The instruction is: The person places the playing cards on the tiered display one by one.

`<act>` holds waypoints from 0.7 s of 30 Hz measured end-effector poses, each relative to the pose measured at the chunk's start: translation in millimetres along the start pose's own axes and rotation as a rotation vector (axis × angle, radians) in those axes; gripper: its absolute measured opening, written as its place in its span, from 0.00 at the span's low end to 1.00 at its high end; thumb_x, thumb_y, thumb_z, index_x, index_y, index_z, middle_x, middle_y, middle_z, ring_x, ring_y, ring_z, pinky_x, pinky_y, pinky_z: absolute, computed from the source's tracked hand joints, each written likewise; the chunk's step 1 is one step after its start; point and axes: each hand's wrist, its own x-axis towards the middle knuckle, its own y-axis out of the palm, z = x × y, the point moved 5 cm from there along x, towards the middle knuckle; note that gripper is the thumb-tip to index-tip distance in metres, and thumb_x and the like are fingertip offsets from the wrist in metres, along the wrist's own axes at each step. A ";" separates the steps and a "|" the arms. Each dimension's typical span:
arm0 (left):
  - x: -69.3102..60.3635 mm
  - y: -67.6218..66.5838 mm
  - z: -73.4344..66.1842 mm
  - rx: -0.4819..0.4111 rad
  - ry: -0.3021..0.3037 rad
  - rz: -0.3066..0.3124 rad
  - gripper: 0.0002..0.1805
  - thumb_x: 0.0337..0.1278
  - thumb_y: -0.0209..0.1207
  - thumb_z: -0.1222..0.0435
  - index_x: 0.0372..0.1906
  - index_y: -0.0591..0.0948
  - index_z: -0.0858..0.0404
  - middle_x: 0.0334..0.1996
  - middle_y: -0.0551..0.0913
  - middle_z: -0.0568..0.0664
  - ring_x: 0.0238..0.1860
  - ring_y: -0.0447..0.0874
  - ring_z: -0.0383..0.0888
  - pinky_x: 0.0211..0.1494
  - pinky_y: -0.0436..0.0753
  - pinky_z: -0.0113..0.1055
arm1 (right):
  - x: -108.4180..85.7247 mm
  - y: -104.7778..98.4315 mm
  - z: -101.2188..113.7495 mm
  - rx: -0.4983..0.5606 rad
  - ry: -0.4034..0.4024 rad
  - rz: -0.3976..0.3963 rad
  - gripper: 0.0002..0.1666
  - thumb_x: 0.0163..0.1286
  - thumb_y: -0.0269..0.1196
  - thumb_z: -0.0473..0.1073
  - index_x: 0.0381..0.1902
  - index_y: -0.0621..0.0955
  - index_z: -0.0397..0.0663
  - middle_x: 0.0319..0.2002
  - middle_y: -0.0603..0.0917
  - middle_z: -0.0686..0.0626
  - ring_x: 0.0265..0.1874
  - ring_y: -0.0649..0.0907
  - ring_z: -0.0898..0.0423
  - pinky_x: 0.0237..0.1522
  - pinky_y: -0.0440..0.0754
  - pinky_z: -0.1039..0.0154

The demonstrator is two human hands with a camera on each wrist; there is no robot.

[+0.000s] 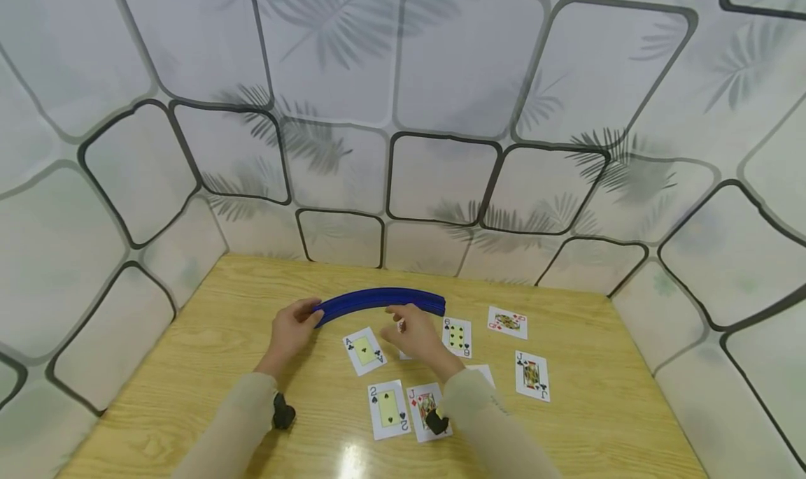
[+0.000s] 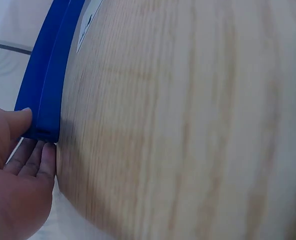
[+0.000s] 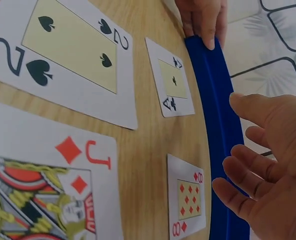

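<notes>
A curved blue strip with a lengthwise groove, like a playing-card holder, lies toward the back of the wooden table. My left hand grips its left end; in the left wrist view the thumb presses on top, with the other fingers at the end and underside. Over the front of the strip hovers my right hand, fingers loosely bent, holding nothing. Below it lies the eight of diamonds, mostly covered by the hand in the head view. The ace of clubs lies face up between the hands.
Nearer me lie the two of spades and jack of diamonds. To the right are a black number card, a red queen, a black jack and a card partly under the right sleeve. Patterned walls enclose the table.
</notes>
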 end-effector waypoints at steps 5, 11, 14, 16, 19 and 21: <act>0.6 0.3 0.0 0.024 0.006 0.004 0.16 0.73 0.63 0.70 0.61 0.84 0.69 0.58 0.86 0.67 0.60 0.86 0.63 0.66 0.85 0.55 | -1.7 11.0 0.9 -0.031 0.031 0.037 0.31 0.71 0.71 0.47 0.68 0.80 0.41 0.55 0.84 0.40 0.44 0.81 0.51 0.46 0.84 0.57; 1.4 0.0 0.7 0.043 0.000 0.010 0.16 0.73 0.63 0.69 0.60 0.84 0.70 0.58 0.87 0.68 0.60 0.86 0.63 0.66 0.85 0.55 | -3.9 20.3 3.4 -0.045 0.077 0.083 0.31 0.71 0.72 0.49 0.69 0.80 0.46 0.60 0.81 0.42 0.57 0.82 0.46 0.60 0.85 0.47; 2.0 -0.4 1.4 0.047 -0.001 0.012 0.16 0.73 0.62 0.69 0.60 0.84 0.71 0.58 0.86 0.68 0.61 0.86 0.64 0.66 0.84 0.56 | -4.6 23.6 5.7 -0.067 0.071 0.094 0.32 0.71 0.72 0.50 0.69 0.80 0.46 0.58 0.82 0.43 0.56 0.82 0.48 0.59 0.85 0.49; 2.3 -0.5 2.2 0.052 -0.002 0.012 0.16 0.73 0.62 0.68 0.60 0.84 0.71 0.58 0.86 0.68 0.61 0.86 0.63 0.67 0.84 0.55 | -4.9 25.8 6.7 -0.082 0.071 0.103 0.33 0.71 0.73 0.51 0.70 0.80 0.46 0.57 0.82 0.44 0.54 0.82 0.50 0.59 0.85 0.51; 2.2 -0.2 3.4 0.062 -0.002 0.016 0.16 0.73 0.62 0.68 0.60 0.84 0.70 0.58 0.86 0.68 0.61 0.86 0.63 0.67 0.84 0.55 | -5.0 29.1 6.9 -0.119 0.069 0.113 0.36 0.69 0.74 0.54 0.70 0.80 0.47 0.57 0.82 0.45 0.51 0.80 0.52 0.58 0.84 0.53; 1.2 0.1 3.5 0.071 0.002 0.017 0.16 0.73 0.63 0.69 0.60 0.84 0.71 0.58 0.86 0.68 0.60 0.86 0.64 0.66 0.84 0.56 | -5.2 31.6 6.3 -0.149 0.064 0.122 0.38 0.67 0.75 0.56 0.70 0.79 0.48 0.57 0.82 0.45 0.51 0.79 0.52 0.57 0.83 0.54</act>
